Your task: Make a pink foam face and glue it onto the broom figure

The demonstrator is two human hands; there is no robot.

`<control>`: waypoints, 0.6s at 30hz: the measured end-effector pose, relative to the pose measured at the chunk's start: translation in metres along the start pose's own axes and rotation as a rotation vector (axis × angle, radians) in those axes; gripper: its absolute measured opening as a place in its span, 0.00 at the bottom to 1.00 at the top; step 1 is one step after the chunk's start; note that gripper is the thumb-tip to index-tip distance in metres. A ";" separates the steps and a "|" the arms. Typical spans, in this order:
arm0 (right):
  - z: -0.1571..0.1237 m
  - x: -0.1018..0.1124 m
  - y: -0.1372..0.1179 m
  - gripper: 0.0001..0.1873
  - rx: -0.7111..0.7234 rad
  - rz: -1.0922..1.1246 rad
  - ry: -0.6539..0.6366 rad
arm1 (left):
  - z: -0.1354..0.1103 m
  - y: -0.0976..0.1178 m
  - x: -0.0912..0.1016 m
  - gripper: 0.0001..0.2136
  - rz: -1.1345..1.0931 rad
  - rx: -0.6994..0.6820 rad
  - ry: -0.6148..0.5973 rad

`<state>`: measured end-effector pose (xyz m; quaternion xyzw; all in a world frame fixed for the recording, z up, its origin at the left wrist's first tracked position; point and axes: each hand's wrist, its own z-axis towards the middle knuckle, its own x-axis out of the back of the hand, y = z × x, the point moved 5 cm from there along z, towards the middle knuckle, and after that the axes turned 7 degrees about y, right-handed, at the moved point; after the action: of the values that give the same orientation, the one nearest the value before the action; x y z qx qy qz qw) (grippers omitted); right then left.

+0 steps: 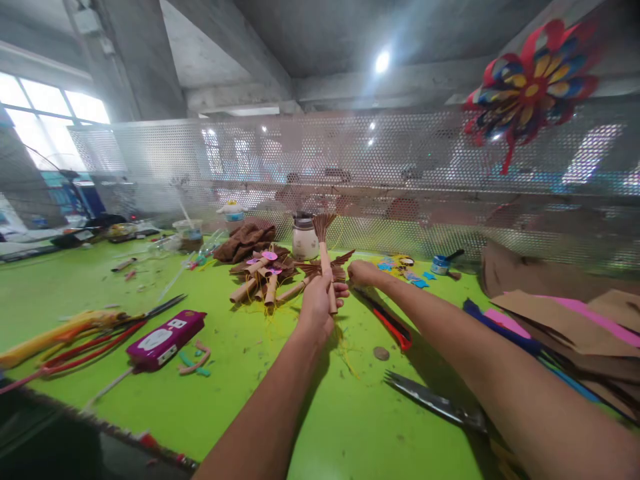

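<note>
Paper tube (325, 257) with a fanned top stands nearly upright, held in my left fingers (342, 289) above the desk (225, 413); my right hand (364, 273) curls beside blue pieces (420, 283), its grip unclear.

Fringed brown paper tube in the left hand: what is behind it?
Behind the paper tube stand a white jar and a perforated screen. The fringe overlaps the jar's right edge; whatever that covers cannot be seen.

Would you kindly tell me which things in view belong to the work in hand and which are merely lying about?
Likely in the work:
brown paper roll with fanned top, in the left hand
piled brown paper rolls

Apparently just lying about:
purple, box-shaped power strip
round, grey, coin-like disc
</note>
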<state>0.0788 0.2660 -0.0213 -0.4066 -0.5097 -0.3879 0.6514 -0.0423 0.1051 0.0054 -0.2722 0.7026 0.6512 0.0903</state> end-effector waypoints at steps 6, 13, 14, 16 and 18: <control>-0.013 0.030 0.019 0.14 -0.059 0.313 0.272 | 0.006 -0.004 0.003 0.08 0.000 0.024 0.005; -0.063 0.055 0.020 0.13 -0.048 0.664 0.569 | 0.024 -0.019 -0.011 0.06 0.011 0.130 0.002; -0.068 0.057 0.019 0.13 -0.050 0.703 0.597 | 0.027 -0.021 -0.016 0.06 0.009 0.148 -0.005; -0.074 0.062 0.019 0.14 -0.057 0.772 0.642 | 0.029 -0.025 -0.030 0.05 0.005 0.190 -0.047; -0.078 0.067 0.021 0.14 -0.075 0.823 0.682 | 0.028 -0.030 -0.044 0.04 -0.001 0.229 -0.110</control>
<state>0.1377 0.1953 0.0295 -0.4467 -0.0534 -0.2283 0.8634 0.0034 0.1437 -0.0029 -0.2244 0.7664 0.5804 0.1594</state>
